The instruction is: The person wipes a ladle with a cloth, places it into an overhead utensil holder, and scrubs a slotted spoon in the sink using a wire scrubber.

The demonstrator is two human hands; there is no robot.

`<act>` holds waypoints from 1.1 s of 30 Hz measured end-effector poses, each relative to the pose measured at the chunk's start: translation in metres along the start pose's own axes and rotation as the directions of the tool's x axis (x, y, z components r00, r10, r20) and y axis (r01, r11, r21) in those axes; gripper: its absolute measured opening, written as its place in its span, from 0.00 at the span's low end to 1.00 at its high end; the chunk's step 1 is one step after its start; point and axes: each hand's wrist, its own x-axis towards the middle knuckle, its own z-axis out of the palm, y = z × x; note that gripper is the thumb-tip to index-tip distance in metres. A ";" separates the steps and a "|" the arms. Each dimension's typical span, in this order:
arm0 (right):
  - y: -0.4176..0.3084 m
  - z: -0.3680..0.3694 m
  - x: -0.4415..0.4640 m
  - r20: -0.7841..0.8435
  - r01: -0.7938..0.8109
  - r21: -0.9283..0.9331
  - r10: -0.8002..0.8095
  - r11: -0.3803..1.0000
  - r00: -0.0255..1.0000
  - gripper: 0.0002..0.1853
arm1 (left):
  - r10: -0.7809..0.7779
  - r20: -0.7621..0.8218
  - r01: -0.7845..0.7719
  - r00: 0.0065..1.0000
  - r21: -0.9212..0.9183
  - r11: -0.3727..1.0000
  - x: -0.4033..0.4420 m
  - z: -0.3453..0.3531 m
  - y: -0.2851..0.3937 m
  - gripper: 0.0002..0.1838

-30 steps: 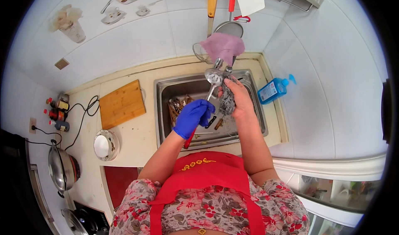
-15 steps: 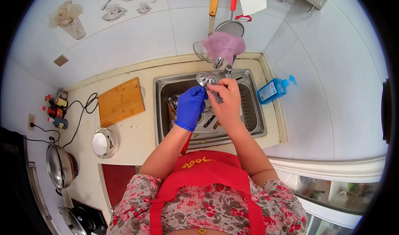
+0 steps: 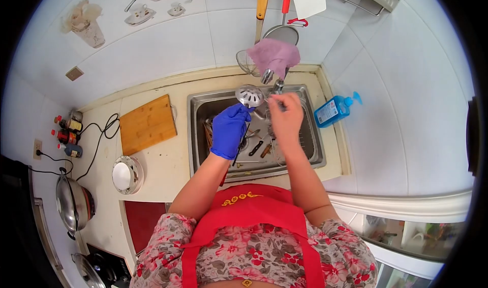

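My left hand [image 3: 230,131], in a blue rubber glove, is closed round the neck of a slotted metal spoon [image 3: 249,95]. The spoon's round, slotted head is raised above the sink, and its dark handle runs down below the glove. My bare right hand [image 3: 286,119] is just right of the spoon, its fingers bent together and a little blurred. Grey, stringy steel wool [image 3: 270,128] shows at its fingers, mostly hidden, with loose strands hanging down. Beneath both hands, the steel sink [image 3: 191,150] holds a black-handled knife [image 3: 256,148] and several other utensils.
A faucet [image 3: 278,87] stands at the sink's back, near a pink cloth [image 3: 274,56]. A blue soap bottle [image 3: 330,112] is on the right. Leftward are a wooden cutting board [image 3: 148,125], stacked bowls [image 3: 127,175], sauce bottles [image 3: 68,137] and a lidded pot [image 3: 73,204].
My right hand has moved right, away from the spoon, taking the steel wool off it. The spoon's head is now more exposed, and my left hand has shifted slightly left.
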 end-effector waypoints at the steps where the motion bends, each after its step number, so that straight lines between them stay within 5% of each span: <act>1: 0.000 -0.002 0.005 -0.045 -0.060 -0.025 0.059 0.998 0.997 0.07 | -0.015 -0.001 0.015 1.000 0.008 1.000 -0.002 0.001 0.003 0.07; 5: -0.024 -0.006 0.001 -0.047 -0.126 0.053 0.129 0.991 0.991 0.06 | -0.062 0.000 0.062 0.998 -0.051 0.997 -0.002 0.002 0.007 0.06; 12: -0.016 0.009 0.001 -0.060 0.010 0.072 -0.006 0.997 0.998 0.08 | -0.085 0.014 0.085 0.996 -0.004 0.996 -0.005 0.008 0.003 0.06; 14: -0.022 0.011 -0.004 -0.010 0.167 0.007 -0.167 0.986 0.986 0.08 | -0.059 -0.002 0.059 0.998 0.027 0.998 -0.003 0.005 0.002 0.06; 16: -0.025 0.010 -0.003 0.034 0.163 0.043 -0.165 0.986 0.986 0.07 | -0.065 -0.005 0.065 0.998 0.009 0.998 -0.004 0.004 0.002 0.06; 18: -0.017 0.006 0.010 0.017 -0.059 0.013 0.059 0.998 0.998 0.05 | -0.073 -0.006 0.073 0.997 -0.009 0.997 -0.008 0.005 0.002 0.06; 20: -0.019 0.008 0.009 -0.008 -0.033 0.038 0.034 0.999 0.999 0.05 | -0.068 -0.028 0.068 0.997 0.000 0.998 -0.009 0.009 0.005 0.07; 22: -0.029 0.010 -0.003 0.044 0.181 0.033 -0.182 0.983 0.982 0.05 | -0.058 0.000 0.058 0.998 0.002 0.998 -0.005 0.003 0.002 0.07; 24: -0.025 0.009 -0.001 0.065 0.180 0.058 -0.183 0.982 0.981 0.06 | -0.053 0.026 0.053 0.998 0.008 0.999 -0.004 0.002 -0.001 0.07; 26: -0.018 0.006 0.009 0.016 -0.012 0.029 0.012 0.999 1.000 0.06 | -0.083 -0.023 0.082 0.996 -0.012 0.997 -0.009 0.009 0.005 0.08; 29: -0.027 0.009 0.000 0.031 0.156 -0.001 -0.156 0.988 0.987 0.05 | 0.014 0.016 -0.015 1.000 0.050 0.999 -0.003 0.005 -0.002 0.08; 33: -0.021 0.004 0.009 0.055 0.029 0.046 -0.031 0.999 0.998 0.05 | -0.048 0.014 0.048 0.999 0.031 0.998 -0.008 0.004 0.002 0.07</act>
